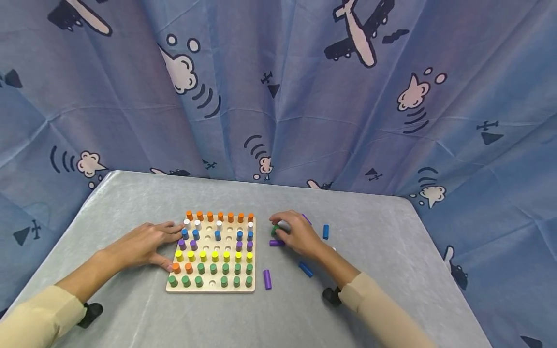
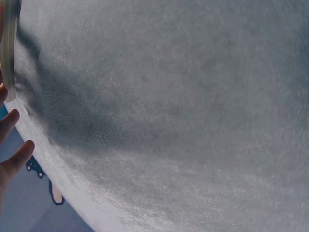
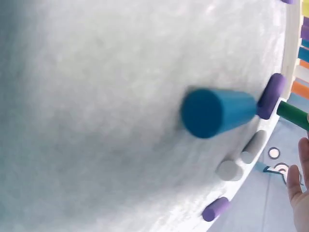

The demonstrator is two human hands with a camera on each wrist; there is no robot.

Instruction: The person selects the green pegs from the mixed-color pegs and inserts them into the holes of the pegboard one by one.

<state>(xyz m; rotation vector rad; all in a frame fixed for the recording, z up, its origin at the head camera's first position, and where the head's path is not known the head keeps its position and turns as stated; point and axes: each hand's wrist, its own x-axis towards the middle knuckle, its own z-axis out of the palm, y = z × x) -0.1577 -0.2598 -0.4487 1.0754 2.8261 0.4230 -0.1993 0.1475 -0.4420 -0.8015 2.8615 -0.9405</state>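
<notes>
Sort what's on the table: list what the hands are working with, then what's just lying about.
In hand:
peg board, steadied by left hand
green peg, under right hand

Lying about:
purple peg
blue peg
second blue peg

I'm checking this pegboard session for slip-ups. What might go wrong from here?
The loose pegs lie on their sides around the right hand; the purple peg or blue peg might roll if the sleeve brushes it. The left hand touches the pegboard only at its left edge, so the board might shift while pressing a peg in.
</notes>
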